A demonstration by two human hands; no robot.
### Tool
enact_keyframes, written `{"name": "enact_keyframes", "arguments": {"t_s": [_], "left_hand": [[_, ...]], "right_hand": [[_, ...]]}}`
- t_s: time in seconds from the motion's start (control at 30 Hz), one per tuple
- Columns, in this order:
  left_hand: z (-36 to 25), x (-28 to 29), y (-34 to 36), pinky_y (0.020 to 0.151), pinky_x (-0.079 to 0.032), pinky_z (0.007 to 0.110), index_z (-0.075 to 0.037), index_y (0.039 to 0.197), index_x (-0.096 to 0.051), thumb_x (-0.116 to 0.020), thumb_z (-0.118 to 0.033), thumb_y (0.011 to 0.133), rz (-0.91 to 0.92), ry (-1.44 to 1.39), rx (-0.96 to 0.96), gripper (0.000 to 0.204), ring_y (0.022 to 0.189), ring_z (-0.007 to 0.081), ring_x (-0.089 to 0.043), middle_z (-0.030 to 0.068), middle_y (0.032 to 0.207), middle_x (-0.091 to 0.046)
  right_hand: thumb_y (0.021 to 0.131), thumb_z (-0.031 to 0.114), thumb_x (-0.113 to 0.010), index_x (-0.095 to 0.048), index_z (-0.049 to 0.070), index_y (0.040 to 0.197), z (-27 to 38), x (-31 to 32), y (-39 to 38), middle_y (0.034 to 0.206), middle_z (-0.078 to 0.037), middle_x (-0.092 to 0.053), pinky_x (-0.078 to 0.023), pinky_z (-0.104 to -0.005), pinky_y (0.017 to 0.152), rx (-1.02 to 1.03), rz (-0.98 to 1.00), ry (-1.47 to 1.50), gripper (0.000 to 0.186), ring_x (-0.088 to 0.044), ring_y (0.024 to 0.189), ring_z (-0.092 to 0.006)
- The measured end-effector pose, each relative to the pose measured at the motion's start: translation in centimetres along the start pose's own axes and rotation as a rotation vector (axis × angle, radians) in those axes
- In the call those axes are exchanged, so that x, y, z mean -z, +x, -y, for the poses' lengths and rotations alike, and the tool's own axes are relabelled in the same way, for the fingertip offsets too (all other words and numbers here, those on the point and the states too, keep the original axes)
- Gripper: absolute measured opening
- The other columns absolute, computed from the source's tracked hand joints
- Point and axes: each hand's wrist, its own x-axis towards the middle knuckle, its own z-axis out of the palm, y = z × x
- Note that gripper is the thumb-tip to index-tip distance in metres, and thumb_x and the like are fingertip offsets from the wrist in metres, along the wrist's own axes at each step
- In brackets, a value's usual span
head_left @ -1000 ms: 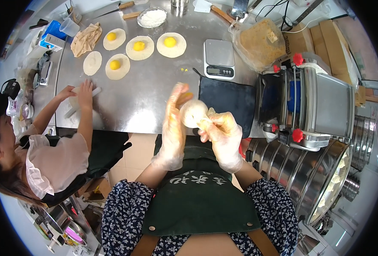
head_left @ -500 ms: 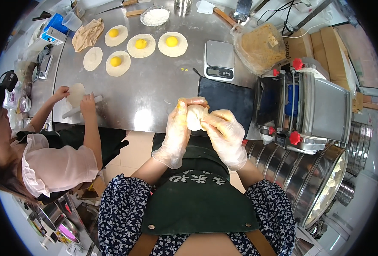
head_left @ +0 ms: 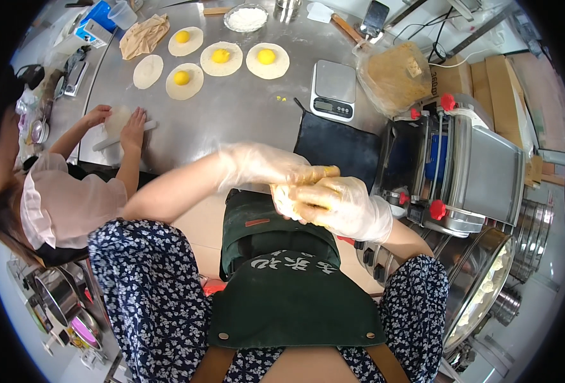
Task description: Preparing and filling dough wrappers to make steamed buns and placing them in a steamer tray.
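Observation:
A pale dough ball (head_left: 284, 201) sits between my two gloved hands, in front of the table edge. My left hand (head_left: 266, 167) reaches across from the left, its fingers laid over the top and its palm beside the dough. Curled against the dough from the right is my right hand (head_left: 343, 203), which hides much of it. Both clear gloves are smeared with yellow. Beyond them lie flat dough rounds, several topped with a yellow ball of filling (head_left: 266, 57), and one bare dough round (head_left: 148, 71).
At the left, a co-worker's hands (head_left: 132, 129) are at a rolling pin (head_left: 124, 136). On the steel table (head_left: 231, 118) stand a scale (head_left: 333, 89), a dark cloth (head_left: 337, 145), a bowl of flour (head_left: 245, 18) and a bag of yellow filling (head_left: 394, 76). A roller machine (head_left: 452, 163) stands right.
My hands have shifted lower and turned with the dough ball. My left forearm has swung out to the left, and the right hand now covers more of the dough.

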Motion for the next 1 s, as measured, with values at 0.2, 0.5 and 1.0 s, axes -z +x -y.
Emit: {"name": "enact_keyframes", "arguments": {"t_s": [0.2,0.5,1.0], "left_hand": [[-1.1,0.0,0.8,0.080,-0.062,0.047,-0.006,0.132,-0.050,-0.053,-0.050,0.099,0.329,-0.179,0.167,0.055,0.103,0.0262,-0.065,0.0132,0.116,-0.059],[1.9,-2.0,1.4,0.075,-0.057,0.033,-0.006,0.108,-0.063,-0.023,-0.078,0.092,-0.174,-0.430,-0.175,0.084,0.086,0.0229,-0.069,0.0104,0.095,-0.067],[0.4,-3.8,2.2,0.080,-0.056,0.032,-0.006,0.104,-0.061,-0.030,-0.078,0.091,-0.331,-0.373,-0.036,0.080,0.084,0.0180,-0.067,0.0078,0.091,-0.066]], "right_hand": [[0.080,0.014,-0.068,-0.064,0.010,0.105,-0.2,1.0,0.8,0.100,-0.003,-0.063,-0.055,-0.0333,0.058,0.032,-0.100,0.157,0.026,-0.067,0.075,-0.0237],[0.078,0.015,-0.080,-0.070,0.007,0.105,-0.1,-0.9,-2.0,0.096,-0.007,-0.065,-0.054,-0.0304,0.063,-0.343,-0.418,0.207,0.030,-0.066,0.072,-0.0168],[0.073,0.011,-0.077,-0.069,0.008,0.106,-1.3,2.4,-3.2,0.096,-0.006,-0.060,-0.053,-0.0349,0.063,-0.125,-0.169,0.089,0.034,-0.064,0.077,-0.0251]]}}
